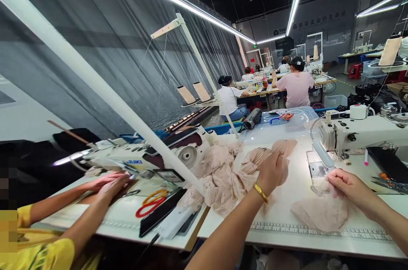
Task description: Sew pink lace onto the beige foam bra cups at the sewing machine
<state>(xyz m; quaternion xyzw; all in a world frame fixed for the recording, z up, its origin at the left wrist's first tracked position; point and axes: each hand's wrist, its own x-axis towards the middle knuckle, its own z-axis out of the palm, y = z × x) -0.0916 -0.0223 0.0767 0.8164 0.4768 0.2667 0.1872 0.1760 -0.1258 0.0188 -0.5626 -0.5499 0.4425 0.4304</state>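
Nearest the middle, my left hand (273, 171), with a gold bangle at its wrist, is closed on a thin beige fabric piece (284, 147). Its fingertips are partly hidden behind the hand. Loose beige fabric (223, 176) lies heaped and crumpled just left of it. With thumb and finger pinched, my right hand (346, 181) grips the edge of another beige fabric piece (320, 214). That sheer piece hangs over the table beside the sewing machine's needle plate (318, 169). The white sewing machine (363, 130) stands just beyond my right hand.
A co-worker's hands (110, 183) work at a neighbouring sewing machine (127, 159) on the left. Red-handled scissors (151, 206) lie between us. A white thread-stand pole (127, 104) slants across. At right are a black case (387, 164) and small snips (387, 181); a ruler strip (287, 228) lines the table edge.
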